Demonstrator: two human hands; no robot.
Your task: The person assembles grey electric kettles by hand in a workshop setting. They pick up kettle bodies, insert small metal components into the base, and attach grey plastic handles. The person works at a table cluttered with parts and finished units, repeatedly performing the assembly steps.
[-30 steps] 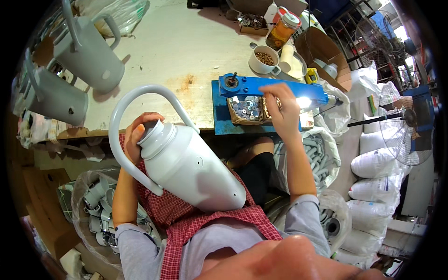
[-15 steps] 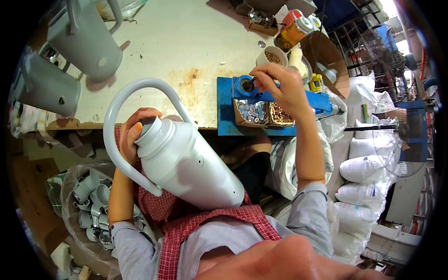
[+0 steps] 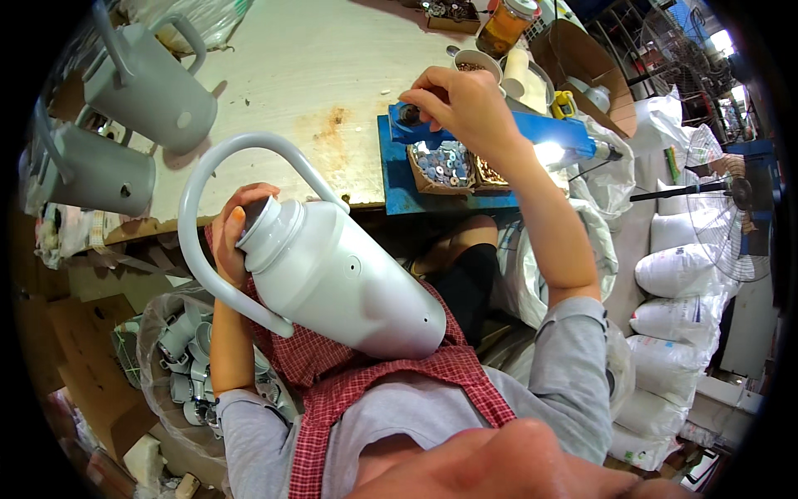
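Note:
A pale grey jug body [image 3: 349,274] with a large loop handle [image 3: 195,195] lies tilted across my lap, its open neck toward the upper left. My left hand [image 3: 229,233] grips it round the neck rim, with the thumb at the opening. My right hand [image 3: 465,108] is over the round end of a blue clamp-like metal fixture [image 3: 540,133] at the table edge, fingers pinched together. Whatever is in that pinch is hidden or too small to name. Just below the right hand, a small box of washers [image 3: 440,164] sits beside a box of small brass-coloured parts [image 3: 490,173].
Two more grey jug bodies [image 3: 150,91] stand at the table's far left. A cup of small parts [image 3: 475,63] and a jar [image 3: 505,25] are at the back. A plastic-lined bin of grey parts [image 3: 187,366] is at lower left. White sacks [image 3: 677,279] and a fan [image 3: 723,200] line the right.
My right hand has moved left and slightly up, from above the fixture's round opening to its outer end. The view has shifted a little; my left hand keeps its hold on the jug body.

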